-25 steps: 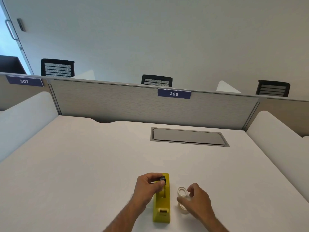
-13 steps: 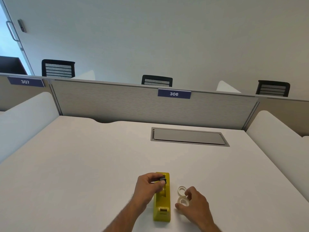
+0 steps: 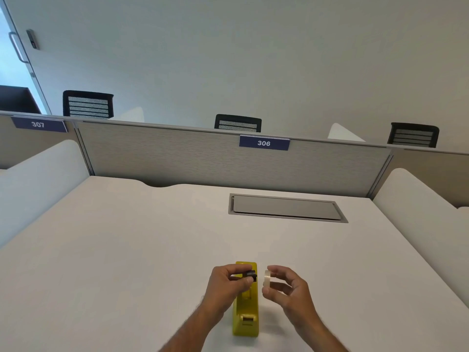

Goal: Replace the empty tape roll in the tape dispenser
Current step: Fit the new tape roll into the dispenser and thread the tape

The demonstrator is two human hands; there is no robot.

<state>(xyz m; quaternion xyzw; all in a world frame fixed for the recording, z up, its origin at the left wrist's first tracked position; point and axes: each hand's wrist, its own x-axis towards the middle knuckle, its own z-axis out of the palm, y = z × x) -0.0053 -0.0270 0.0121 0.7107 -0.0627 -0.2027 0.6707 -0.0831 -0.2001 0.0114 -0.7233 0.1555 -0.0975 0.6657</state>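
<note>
Since half a second ago my right hand (image 3: 289, 290) has lifted the tape roll (image 3: 267, 277) off the desk (image 3: 127, 250), pinching its rim. Left hand (image 3: 225, 283) pinches the black spindle (image 3: 250, 274) over the yellow dispenser (image 3: 245, 308). The roll looks light and stiff; I'd hold its outer edges.

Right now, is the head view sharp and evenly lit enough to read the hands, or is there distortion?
Head view: soft, even light, no glare on the desk; wide-angle bending bows the partition; left hand, black core, right hand and tape roll are small and slightly soft.
</note>
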